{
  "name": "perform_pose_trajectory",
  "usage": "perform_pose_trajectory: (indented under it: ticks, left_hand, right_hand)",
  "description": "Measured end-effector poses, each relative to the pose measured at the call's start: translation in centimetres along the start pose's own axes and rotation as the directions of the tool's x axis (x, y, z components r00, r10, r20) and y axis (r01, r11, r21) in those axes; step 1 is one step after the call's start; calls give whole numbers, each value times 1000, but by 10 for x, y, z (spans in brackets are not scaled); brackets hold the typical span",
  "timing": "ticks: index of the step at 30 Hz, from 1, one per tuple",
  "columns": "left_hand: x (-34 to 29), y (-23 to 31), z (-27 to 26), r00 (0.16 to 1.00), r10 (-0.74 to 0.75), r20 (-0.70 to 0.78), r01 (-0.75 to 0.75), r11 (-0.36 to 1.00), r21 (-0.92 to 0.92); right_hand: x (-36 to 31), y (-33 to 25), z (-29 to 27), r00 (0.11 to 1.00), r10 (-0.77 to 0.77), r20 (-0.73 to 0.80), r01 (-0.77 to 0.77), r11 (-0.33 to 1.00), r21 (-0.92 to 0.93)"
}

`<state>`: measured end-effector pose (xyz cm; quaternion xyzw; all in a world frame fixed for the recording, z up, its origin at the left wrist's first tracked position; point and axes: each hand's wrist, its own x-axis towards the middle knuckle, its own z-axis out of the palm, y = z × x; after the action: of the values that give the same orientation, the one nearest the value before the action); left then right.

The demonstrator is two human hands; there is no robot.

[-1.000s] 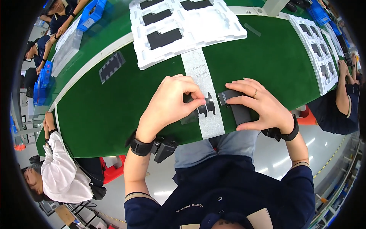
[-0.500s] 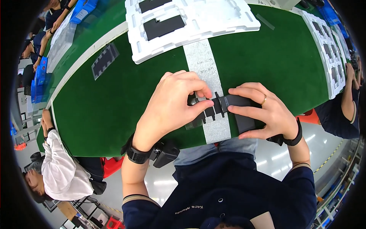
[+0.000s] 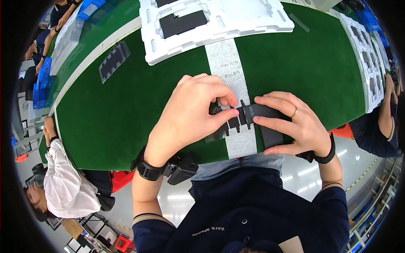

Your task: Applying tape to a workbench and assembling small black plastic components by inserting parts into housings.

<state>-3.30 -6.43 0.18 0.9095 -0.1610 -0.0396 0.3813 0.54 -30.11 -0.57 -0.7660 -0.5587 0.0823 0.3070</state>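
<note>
My right hand (image 3: 295, 122) lies over a flat, black L-shaped part (image 3: 271, 135), its spread fingers and thumb holding it at the edges. From the part's left end runs a black strip with small side tabs (image 3: 233, 123), partly on clear film. Bent into a pinch, the thumb and index finger of my left hand (image 3: 192, 111) are at this strip; the palm hides some of it. Both lie across a pale grey band (image 3: 240, 145) on the green table mat (image 3: 168, 88). Another black tabbed strip on clear film (image 3: 114, 62) lies at the left.
A white moulded tray (image 3: 253, 31) with black parts (image 3: 183, 24) stands at the far side. A second tray (image 3: 358, 52) is at the right edge, near another person's arm (image 3: 387, 95). A person in a white sleeve (image 3: 63, 168) sits at the left. Blue bins (image 3: 42, 82) stand beyond.
The view has shifted slightly. Both hands keep nearly the same pose on the strip and the black part, with only a small shift of the left fingers.
</note>
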Motion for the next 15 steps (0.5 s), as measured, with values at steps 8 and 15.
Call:
perform_pose_trajectory:
  ticks: [8, 15]
  left_hand:
    - [1, -2, -1, 1000, 13, -1, -13, 1000, -24]
    - [3, 0, -4, 1000, 20, 1, -20, 1000, -22]
  right_hand:
    - [2, 0, -2, 1000, -8, 2, 8, 1000, 1]
    - [3, 0, -3, 1000, -17, 9, 17, 1000, -9]
